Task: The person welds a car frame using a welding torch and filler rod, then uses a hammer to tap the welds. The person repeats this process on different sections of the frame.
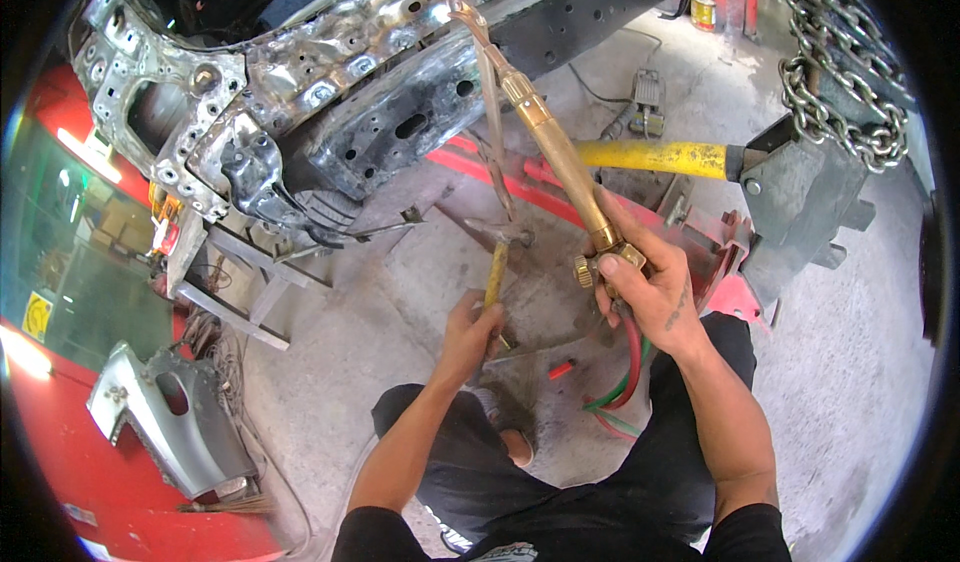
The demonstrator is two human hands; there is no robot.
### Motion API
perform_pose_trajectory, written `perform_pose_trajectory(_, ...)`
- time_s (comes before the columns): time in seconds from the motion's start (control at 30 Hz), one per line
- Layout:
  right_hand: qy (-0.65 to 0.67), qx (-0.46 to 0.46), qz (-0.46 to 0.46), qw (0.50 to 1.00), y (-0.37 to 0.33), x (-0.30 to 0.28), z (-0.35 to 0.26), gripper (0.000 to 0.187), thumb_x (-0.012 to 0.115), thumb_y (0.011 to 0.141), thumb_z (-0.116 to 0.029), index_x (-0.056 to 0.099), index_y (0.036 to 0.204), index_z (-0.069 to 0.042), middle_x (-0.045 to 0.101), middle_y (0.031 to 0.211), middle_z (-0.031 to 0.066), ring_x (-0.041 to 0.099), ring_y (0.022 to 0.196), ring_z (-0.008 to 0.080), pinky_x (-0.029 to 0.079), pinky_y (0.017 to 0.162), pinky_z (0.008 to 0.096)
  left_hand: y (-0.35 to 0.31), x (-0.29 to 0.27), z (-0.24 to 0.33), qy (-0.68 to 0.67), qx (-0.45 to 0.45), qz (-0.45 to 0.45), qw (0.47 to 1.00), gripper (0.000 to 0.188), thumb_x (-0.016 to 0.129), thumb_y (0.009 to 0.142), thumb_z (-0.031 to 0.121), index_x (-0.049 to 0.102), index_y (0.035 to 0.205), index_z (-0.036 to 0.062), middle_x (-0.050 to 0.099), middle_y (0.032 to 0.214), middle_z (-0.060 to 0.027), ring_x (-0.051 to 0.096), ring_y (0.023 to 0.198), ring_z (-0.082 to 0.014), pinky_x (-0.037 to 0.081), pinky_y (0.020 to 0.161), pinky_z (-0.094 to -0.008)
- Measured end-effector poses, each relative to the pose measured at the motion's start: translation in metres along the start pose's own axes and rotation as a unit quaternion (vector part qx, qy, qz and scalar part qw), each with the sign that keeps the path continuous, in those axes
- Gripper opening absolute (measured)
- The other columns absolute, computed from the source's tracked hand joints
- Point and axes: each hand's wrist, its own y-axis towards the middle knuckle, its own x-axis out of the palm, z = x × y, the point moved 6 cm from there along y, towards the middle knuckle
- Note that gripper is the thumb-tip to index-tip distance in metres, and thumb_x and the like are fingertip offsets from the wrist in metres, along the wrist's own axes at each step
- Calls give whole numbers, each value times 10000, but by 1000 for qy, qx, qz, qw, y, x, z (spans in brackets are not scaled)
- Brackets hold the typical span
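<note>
The right hand (650,287) is closed around the valve end of one brass gas torch (545,127), whose bent tip meets the bare car body frame (330,82). The left hand (470,332) grips one hammer (497,252) by its wooden handle. Two hoses (622,377), red and green, drop behind the right knee. One chain (840,72) is cut off at the top edge.

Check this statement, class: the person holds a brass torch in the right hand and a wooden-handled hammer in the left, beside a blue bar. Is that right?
Not quite. The head view shows the bar is yellow, not blue. The right hand does hold the brass torch, and the left hand the wooden-handled hammer.
</note>
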Motion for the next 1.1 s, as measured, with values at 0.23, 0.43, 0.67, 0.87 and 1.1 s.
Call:
perform_pose_trajectory(0.23, 8, -4, -4, 1000, 1, 0, -3, 620, 627, 1016, -118, 432, 1601, -50, 614, 849, 12, 556, 586, 80, 466, 533, 264, 1, -2, 5, -37, 22, 45, 998, 352, 571, 1088, 330, 675, 1213, 18, 610, 729, -12, 516, 492, -93, 406, 445, -275)
perform_pose_trajectory(0.43, 3, 3, 3, 1000, 1, 1, -1, 620, 628, 1018, -120, 431, 1602, -52, 619, 857, 17, 558, 586, 84, 470, 530, 266, 0, -3, 11, -42, 67, 54, 995, 344, 592, 1084, 321, 688, 1211, 15, 596, 734, 0, 506, 526, -83, 407, 459, -267)
perform_pose_trajectory(0.67, -14, -5, 6, 1000, -1, 1, 1, 625, 640, 1023, -135, 427, 1606, -65, 621, 884, 20, 558, 590, 80, 473, 528, 261, 0, -9, 14, -31, 115, 70, 990, 346, 615, 1078, 292, 696, 1187, -27, 614, 735, -4, 516, 556, -72, 396, 477, -247)
perform_pose_trajectory(0.87, -36, -1, -15, 999, -1, 1, 1, 637, 582, 1034, -117, 370, 1633, -70, 661, 1086, 94, 631, 672, 114, 528, 531, 263, 1, -9, 14, -35, 113, 62, 991, 331, 624, 1063, 282, 711, 1130, -29, 572, 727, 16, 497, 565, -69, 414, 481, -268)
perform_pose_trajectory(1.1, -4, -6, 6, 1000, -1, 0, 2, 626, 656, 1016, -153, 443, 1598, -61, 632, 911, 25, 562, 593, 80, 476, 535, 260, 1, -10, 13, -54, 118, 66, 989, 293, 585, 1081, 263, 671, 1119, -14, 562, 743, 12, 487, 578, -72, 411, 505, -262)
